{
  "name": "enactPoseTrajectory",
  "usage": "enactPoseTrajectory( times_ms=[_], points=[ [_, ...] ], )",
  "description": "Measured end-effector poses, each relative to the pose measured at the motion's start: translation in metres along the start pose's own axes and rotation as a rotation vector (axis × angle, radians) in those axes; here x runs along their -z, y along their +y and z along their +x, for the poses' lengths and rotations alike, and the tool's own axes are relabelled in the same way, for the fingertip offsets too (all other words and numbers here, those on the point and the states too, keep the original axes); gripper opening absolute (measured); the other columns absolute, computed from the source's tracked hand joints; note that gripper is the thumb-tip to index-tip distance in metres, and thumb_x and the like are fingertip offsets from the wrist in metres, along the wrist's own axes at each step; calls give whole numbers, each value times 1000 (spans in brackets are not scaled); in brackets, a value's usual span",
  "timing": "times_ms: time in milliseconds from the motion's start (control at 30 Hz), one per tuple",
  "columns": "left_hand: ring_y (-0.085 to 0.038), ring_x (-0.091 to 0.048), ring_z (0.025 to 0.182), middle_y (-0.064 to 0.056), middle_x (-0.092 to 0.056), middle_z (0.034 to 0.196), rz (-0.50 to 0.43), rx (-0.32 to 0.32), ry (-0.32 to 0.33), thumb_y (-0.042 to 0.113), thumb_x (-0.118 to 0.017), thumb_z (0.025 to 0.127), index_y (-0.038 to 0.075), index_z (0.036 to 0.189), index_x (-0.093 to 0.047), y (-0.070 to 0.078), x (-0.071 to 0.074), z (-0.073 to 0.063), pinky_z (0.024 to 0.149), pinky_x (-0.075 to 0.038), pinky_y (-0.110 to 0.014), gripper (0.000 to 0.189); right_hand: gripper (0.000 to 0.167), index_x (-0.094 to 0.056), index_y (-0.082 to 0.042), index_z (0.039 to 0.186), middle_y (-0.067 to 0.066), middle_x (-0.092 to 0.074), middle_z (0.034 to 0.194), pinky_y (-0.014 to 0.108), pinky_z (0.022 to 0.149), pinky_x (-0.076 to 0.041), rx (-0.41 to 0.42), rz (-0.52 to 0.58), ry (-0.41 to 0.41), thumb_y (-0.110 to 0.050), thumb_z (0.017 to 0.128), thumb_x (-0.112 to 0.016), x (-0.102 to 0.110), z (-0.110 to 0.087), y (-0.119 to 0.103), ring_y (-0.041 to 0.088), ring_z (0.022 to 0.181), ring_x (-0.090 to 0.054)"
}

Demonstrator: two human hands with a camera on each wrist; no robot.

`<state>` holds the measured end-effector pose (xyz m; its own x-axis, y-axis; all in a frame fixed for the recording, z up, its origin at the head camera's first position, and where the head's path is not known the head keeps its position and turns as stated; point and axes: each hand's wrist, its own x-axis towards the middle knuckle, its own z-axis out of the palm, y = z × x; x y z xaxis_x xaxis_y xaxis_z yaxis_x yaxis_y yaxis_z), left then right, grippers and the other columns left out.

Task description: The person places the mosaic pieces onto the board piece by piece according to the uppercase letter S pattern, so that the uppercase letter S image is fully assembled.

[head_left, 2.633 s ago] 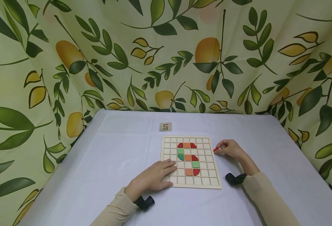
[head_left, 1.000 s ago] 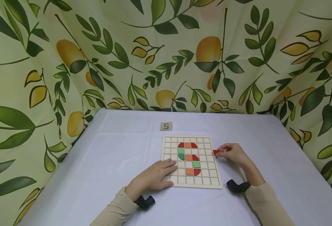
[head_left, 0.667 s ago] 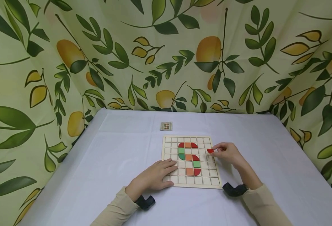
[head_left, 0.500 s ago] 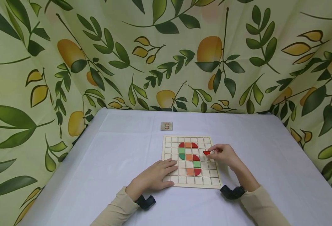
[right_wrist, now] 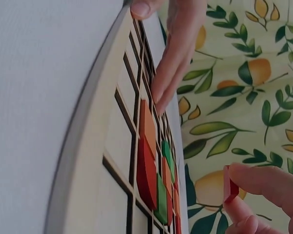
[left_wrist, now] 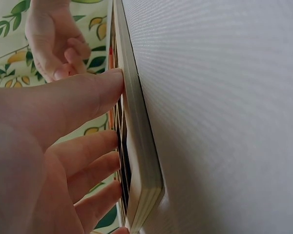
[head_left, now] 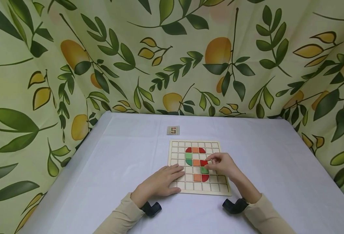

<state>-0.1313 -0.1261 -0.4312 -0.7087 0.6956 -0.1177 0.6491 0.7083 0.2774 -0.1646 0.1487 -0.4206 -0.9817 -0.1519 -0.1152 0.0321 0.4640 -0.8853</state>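
Note:
A light wooden grid board (head_left: pixel 178 188) lies on the table, with red, orange and green tiles set in an S-like shape. My left hand (head_left: pixel 158 182) rests on the board's near left part, fingers straight; in the left wrist view its thumb lies at the board's edge. Between the thumb and a finger of my right hand (head_left: pixel 223 165), a small red tile (right_wrist: pixel 229 184) is pinched. The right wrist view shows this tile raised off the board. From the head, that hand hangs over the board's right half and partly covers the green tile (head_left: pixel 204 170) there.
Beyond the board lies a small card (head_left: pixel 173 130) printed with a similar S figure on a grid. White cloth covers the table (head_left: pixel 125 146). A leaf-and-fruit patterned curtain (head_left: pixel 172 65) hangs behind it and along the sides.
My right hand, pinching the red tile, has moved left from beside the board's right edge to over the tile figure. My left hand stays in place on the board.

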Motion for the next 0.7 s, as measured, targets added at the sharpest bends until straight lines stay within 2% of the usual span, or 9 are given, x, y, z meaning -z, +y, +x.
enactPoseTrajectory(
  times_ms=[233, 467, 700],
  points=[
    [-24, -35, 150, -3, -43, 159, 7, 0, -8, 38, -64, 98, 14, 151, -47, 0, 1, 2, 122, -33, -47, 61, 23, -71, 9, 97, -3, -45, 64, 20, 50, -31, 25, 30, 2, -3, 80, -81, -9, -4, -4, 11, 61, -41],
    [-24, -36, 150, -3, -43, 159, 4, 3, -11, 38, -64, 97, 14, 151, -48, 1, 1, 2, 122, -33, -46, 61, 20, -72, 6, 93, -3, -44, 61, 20, 50, -32, -1, 35, -1, -3, 78, -82, -24, -7, -7, 11, 60, -41],
    [-25, -34, 151, -3, -43, 159, -9, 9, -16, 38, -63, 98, 14, 151, -48, 1, 0, 1, 122, -32, -47, 61, 18, -72, 3, 89, -4, -43, 58, 19, 48, -29, 43, -24, -17, -3, 76, -84, -38, -9, -5, 10, 57, -39]
  ],
)
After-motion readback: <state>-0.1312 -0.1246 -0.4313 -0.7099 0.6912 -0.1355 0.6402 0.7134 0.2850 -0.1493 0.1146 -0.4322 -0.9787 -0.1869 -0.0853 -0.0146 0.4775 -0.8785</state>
